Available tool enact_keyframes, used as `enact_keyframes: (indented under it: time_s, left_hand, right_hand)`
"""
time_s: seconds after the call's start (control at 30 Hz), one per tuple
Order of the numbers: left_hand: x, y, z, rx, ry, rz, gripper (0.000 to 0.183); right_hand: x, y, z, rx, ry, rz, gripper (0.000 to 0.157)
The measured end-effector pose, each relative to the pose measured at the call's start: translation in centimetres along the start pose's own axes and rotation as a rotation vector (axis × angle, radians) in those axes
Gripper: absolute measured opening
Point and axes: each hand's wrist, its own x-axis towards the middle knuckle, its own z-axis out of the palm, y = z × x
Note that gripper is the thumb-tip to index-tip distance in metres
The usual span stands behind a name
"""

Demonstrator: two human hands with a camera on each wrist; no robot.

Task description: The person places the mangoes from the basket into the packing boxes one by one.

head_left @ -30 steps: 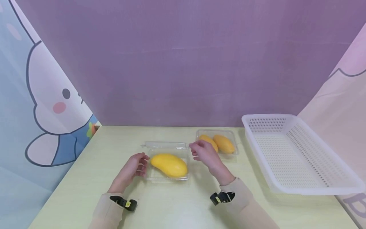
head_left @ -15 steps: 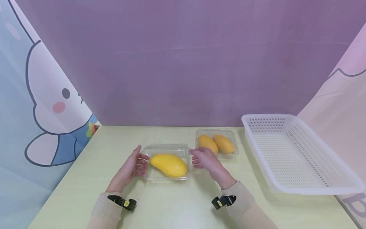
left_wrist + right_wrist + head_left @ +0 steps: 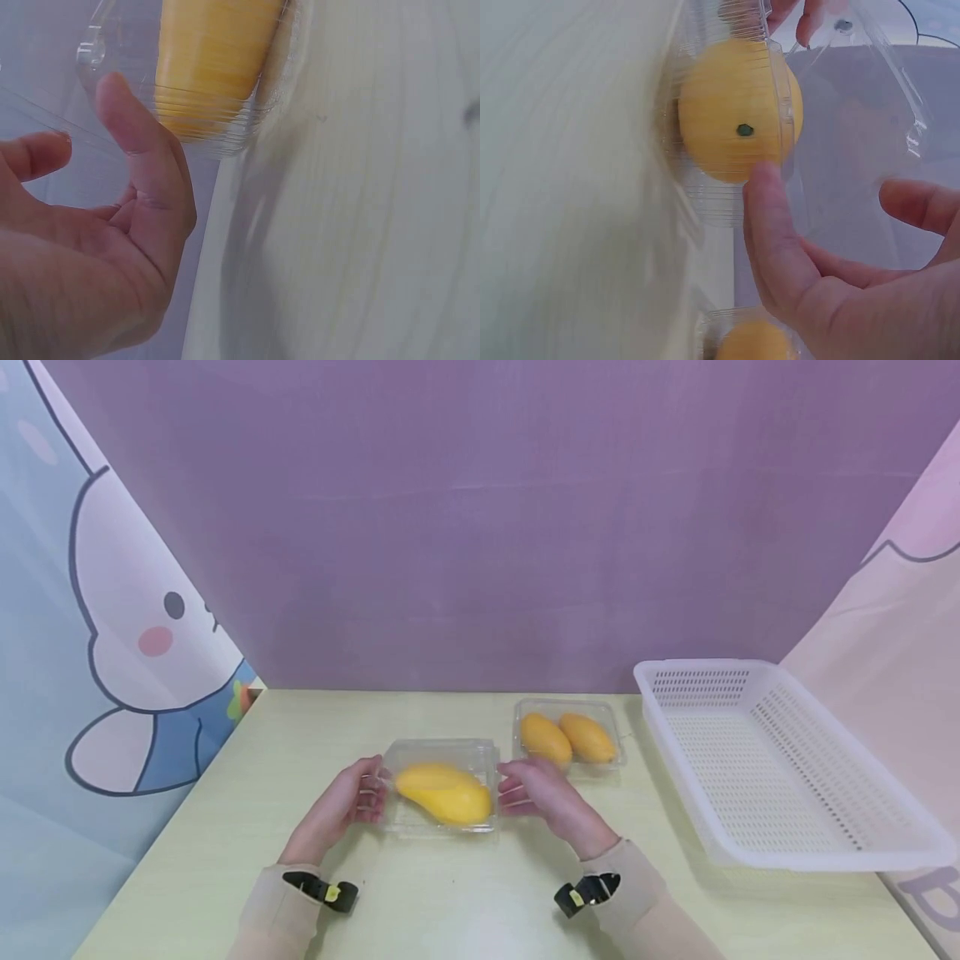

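Observation:
A large yellow mango (image 3: 453, 803) lies in a clear plastic clamshell box (image 3: 712, 206) on the table. The box's lid (image 3: 441, 748) is tilted forward over the mango; in the right wrist view it stands at an angle above the base. My left hand (image 3: 341, 802) is at the box's left side, fingers loosely bent, one fingertip against or very near the clear wall. On the right side, my right hand (image 3: 553, 797) has a fingertip (image 3: 765, 176) touching the box near its rim. Its thumb stands apart, below the lid's edge in that view.
A second clear box (image 3: 617, 714) with two orange-yellow mangoes (image 3: 587, 737) sits behind my right hand. A white perforated plastic basket (image 3: 705, 810) occupies the table's right side. A purple wall (image 3: 480, 568) rises behind the table (image 3: 450, 902).
The lid has swung forward from behind the box to over the mango. My right hand has come down and nearer along the box's right side. The left hand has shifted only slightly.

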Motion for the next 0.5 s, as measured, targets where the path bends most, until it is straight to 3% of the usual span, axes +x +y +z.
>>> enact_keyframes:
  time_s: [0.5]
  left_hand:
    - [0.05, -0.18, 0.12, 0.012, 0.000, 0.012, 0.035]
  right_hand:
    - [0.45, 1.06, -0.34, 0.049, -0.093, 0.003, 0.034]
